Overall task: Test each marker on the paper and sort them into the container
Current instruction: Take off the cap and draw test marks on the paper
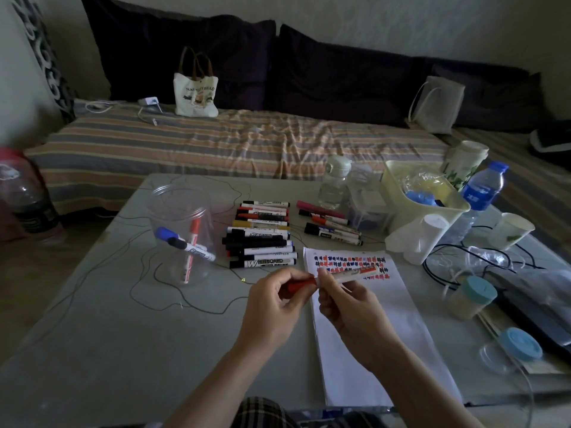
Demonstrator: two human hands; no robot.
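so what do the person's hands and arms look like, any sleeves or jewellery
Both the left hand and the right hand are bare, with no rings, watch or gloves showing. The forearms are uncovered to the frame's bottom edge, so no sleeves are visible.

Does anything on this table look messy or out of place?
Mostly tidy. A thin dark wire loops loosely across the table around the clear container, and more cords tangle on the right. Nothing looks spilled or broken.

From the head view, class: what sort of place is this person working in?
Probably a living room or bedroom at home, not a classroom: a low table stands before a striped mattress or sofa bed with dark cushions, and a tote bag sits on it.
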